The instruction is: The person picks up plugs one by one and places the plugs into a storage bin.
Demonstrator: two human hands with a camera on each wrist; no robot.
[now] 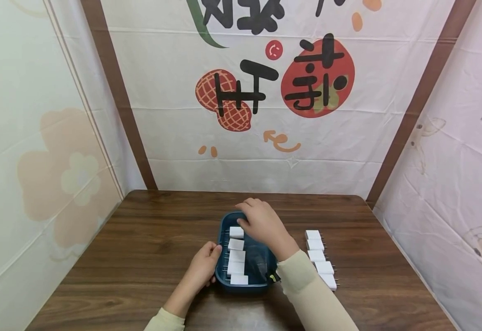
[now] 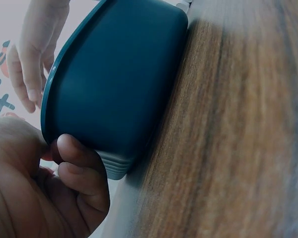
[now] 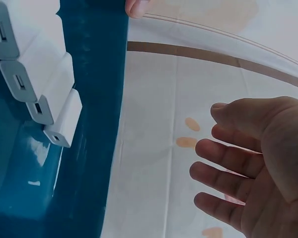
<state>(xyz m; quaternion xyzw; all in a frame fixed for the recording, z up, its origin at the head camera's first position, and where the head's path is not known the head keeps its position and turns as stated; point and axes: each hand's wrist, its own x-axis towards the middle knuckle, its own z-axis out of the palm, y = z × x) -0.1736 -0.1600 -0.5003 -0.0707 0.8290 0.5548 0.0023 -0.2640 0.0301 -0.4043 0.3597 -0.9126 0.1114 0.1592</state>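
A blue plastic basin point(image 1: 252, 288) stands on the table, with a row of white charger plugs point(image 1: 236, 255) along its left side. My left hand point(image 1: 201, 266) grips the basin's left rim, thumb on top and fingers curled below the edge, as the left wrist view shows on the basin wall point(image 2: 114, 74). Over the far right part of the basin hovers my right hand point(image 1: 261, 223), holding nothing. In the right wrist view its fingers point(image 3: 223, 153) are spread and slightly bent, apart from the chargers point(image 3: 35, 79), whose ports face the camera.
Right of the basin, several more white charger plugs point(image 1: 316, 256) lie in a slanting row on the brown wooden table point(image 1: 162, 230), prongs pointing right. A printed white curtain point(image 1: 174, 161) hangs behind the table, and others flank its sides.
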